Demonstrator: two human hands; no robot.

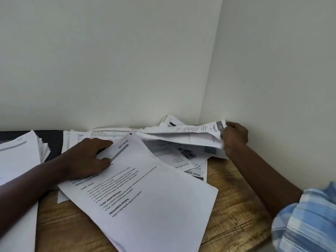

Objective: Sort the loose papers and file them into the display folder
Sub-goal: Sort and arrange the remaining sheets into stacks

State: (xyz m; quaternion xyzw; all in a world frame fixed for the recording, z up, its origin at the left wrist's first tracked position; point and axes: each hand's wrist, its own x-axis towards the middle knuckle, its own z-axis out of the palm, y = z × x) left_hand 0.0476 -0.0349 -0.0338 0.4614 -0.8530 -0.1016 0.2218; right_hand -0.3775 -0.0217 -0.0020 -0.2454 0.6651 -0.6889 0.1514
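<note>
Head view: we sort, left grip (pixel 85 157) flat on the top sheet (pixel 145 188), right grip (pixel 234 137) clutching crumpled papers (pixel 181 140) that likely need smoothing next.

The SECTION 6 sheet (pixel 145 188) lies slantwise on the tabletop (pixel 236 206), with the left hand (pixel 87 159) resting on its far left corner. Left of that sheet sits a stack of papers (pixel 18 153), and behind it flat sheets (pixel 101 135) lie along the foot of the wall. Behind and to the right of the sheet, a bundle of bent papers (pixel 181 140) lies over other loose pages (pixel 190 168) in the corner of the walls, and the right hand (pixel 234 137) grips the bundle's right end.
</note>
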